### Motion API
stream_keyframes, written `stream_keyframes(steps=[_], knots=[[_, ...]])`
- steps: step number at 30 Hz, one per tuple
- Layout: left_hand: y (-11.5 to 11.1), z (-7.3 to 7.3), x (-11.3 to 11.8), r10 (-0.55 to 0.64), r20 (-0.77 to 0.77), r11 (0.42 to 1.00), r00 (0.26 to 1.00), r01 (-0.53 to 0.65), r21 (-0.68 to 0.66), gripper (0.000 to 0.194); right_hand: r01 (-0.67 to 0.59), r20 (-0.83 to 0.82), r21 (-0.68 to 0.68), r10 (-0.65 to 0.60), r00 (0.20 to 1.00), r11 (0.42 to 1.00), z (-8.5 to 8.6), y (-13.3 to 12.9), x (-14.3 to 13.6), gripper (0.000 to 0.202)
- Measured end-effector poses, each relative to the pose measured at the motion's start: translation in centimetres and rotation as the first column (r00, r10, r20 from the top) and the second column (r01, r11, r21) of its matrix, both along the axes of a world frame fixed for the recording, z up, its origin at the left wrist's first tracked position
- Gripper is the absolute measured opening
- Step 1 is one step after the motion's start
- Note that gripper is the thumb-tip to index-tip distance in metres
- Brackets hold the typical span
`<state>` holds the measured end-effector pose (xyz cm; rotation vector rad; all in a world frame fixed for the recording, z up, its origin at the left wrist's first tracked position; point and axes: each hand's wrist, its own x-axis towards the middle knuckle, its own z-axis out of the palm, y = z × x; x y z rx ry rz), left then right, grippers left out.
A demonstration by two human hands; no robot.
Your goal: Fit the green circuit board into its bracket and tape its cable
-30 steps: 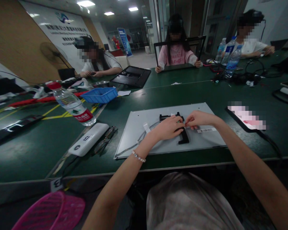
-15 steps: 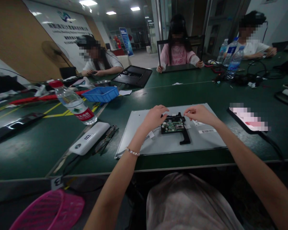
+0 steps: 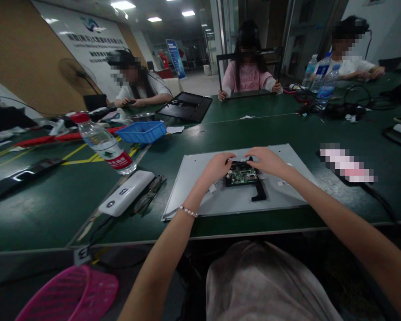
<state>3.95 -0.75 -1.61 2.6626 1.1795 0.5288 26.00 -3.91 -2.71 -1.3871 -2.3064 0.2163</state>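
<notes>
A green circuit board [image 3: 243, 175] sits in a black plastic bracket [image 3: 261, 192] with an arm jutting toward me. It lies on a flat grey metal panel [image 3: 190, 178], like the back of a display. My left hand [image 3: 218, 166] has its fingers curled onto the bracket's upper left corner, and a beaded bracelet is on that wrist. My right hand [image 3: 266, 160] pinches around the upper right corner. Fingers partly hide the bracket's far edge. White labels [image 3: 282, 183] show on the panel beside the right forearm.
Left of the panel are a white power bank [image 3: 127, 192], glasses [image 3: 149, 194], a water bottle [image 3: 108, 149] and a blue tray [image 3: 142, 132]. A phone [image 3: 347, 165] with a cable lies right. Across the table, a person holds a black frame [image 3: 250, 94]; two others sit nearby.
My right hand has moved left from beside the bracket onto its upper right corner. My left hand has stayed at the left corner, fingers slightly more curled.
</notes>
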Motion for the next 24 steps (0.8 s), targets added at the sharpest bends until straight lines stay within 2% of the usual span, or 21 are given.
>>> stream_keyframes(steps=[6, 10, 14, 17, 20, 24], knots=[[0.2, -0.9, 0.4, 0.034, 0.027, 0.999, 0.999, -0.034, -0.002, 0.037, 0.034, 0.254, 0.026, -0.039, 0.966, 0.999, 0.7, 1.1, -2.2, 0.024], [0.2, -0.9, 0.4, 0.036, 0.018, 0.999, 0.999, -0.036, -0.009, 0.04, 0.062, 0.276, 0.046, -0.072, 0.958, 0.997, 0.8, 1.3, -2.7, 0.028], [0.1, -0.9, 0.4, 0.038, 0.001, 0.999, 0.999, -0.038, -0.02, 0.043, 0.109, 0.218, 0.132, -0.136, 0.966, 0.985, 1.5, 1.0, -1.2, 0.029], [0.1, -0.9, 0.4, 0.06, -0.006, 0.998, 0.998, -0.06, -0.019, 0.042, 0.152, 0.275, 0.165, -0.194, 0.942, 0.974, 1.4, 0.7, 0.9, 0.029], [0.0, -0.9, 0.5, 0.081, -0.011, 0.996, 0.997, -0.082, -0.022, 0.041, 0.179, 0.298, 0.089, -0.197, 0.934, 0.98, 0.2, 0.6, 2.8, 0.031], [-0.1, -0.5, 0.5, 0.106, -0.01, 0.994, 0.994, -0.106, -0.021, 0.037, 0.1, 0.182, -0.032, -0.093, 0.979, 0.994, -1.9, 0.6, 4.5, 0.037]])
